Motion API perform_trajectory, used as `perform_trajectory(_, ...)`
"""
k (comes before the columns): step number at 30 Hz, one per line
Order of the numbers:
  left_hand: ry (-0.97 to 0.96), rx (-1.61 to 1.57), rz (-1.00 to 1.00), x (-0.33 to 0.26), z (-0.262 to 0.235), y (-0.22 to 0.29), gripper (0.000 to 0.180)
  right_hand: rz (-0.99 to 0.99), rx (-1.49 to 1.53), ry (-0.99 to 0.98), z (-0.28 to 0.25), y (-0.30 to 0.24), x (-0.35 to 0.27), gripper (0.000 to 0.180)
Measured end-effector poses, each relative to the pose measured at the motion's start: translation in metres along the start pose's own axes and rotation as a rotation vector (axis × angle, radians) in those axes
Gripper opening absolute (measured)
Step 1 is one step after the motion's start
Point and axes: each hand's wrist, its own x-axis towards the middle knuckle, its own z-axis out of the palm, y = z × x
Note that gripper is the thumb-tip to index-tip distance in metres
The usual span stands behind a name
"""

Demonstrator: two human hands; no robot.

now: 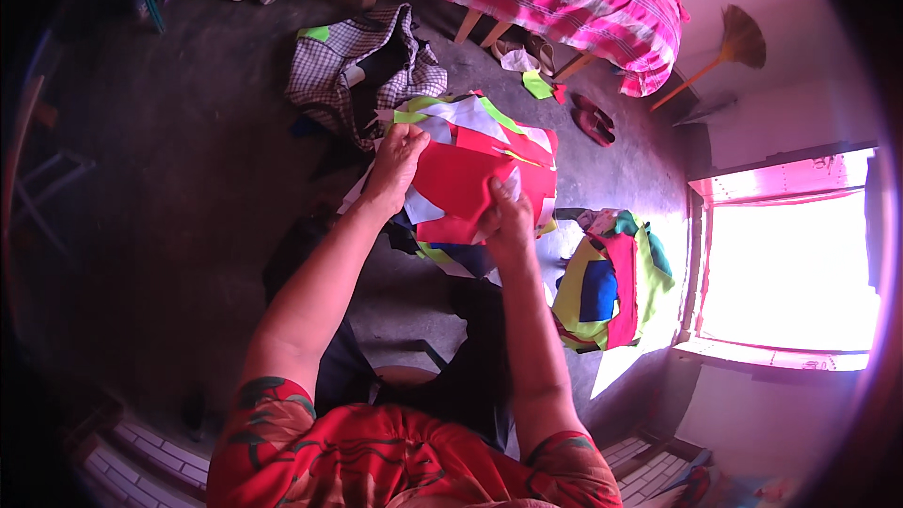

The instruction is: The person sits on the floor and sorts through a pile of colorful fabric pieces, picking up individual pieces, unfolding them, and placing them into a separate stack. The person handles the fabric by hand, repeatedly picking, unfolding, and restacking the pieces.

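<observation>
1. Dark grey floor (188, 160) fills most of my view; taking the picture's middle as the clock's centre, a glaring window (790, 268) stands at 3 o'clock.
2. Near that centre, toward 12 o'clock, I see the patchwork cloth (480, 165), a broad red panel (447, 190) among pale and lime pieces. Whether every piece is sewn down, I can't tell.
3. At the cloth's own 9 o'clock, the left hand (399, 167) grips its edge, thumb on top. Toward its 4 o'clock, the right hand (506, 214) grips it too, thumb beside a pale scrap (514, 182); most of those fingers are hidden from me.
4. My reading: holding opposite sides spreads the red panel and keeps it facing up, with the bulk hanging below.
5. Around it, I find a checked garment (320, 75) at 11 o'clock, a pink plaid cover (574, 0) at 1, dark red shoes (593, 120) and a broom (741, 39) around 2, and another patchwork bundle (623, 287) at 4.
6. Both forearms (324, 282) block my view of the floor toward 7 and 5 o'clock, and the checked garment lies close behind the cloth, crowding that side.
</observation>
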Motion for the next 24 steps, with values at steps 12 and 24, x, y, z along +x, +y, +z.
perform_trajectory(12,0.01,0.135,-0.176,-0.009,0.008,0.025,0.02,-0.163,-0.038,0.079,0.0,-0.089,0.131,0.017)
perform_trajectory(24,-0.057,0.201,-0.06,-0.006,0.005,0.011,0.024,0.032,-0.432,0.355,-0.122,-0.048,0.145,0.02)
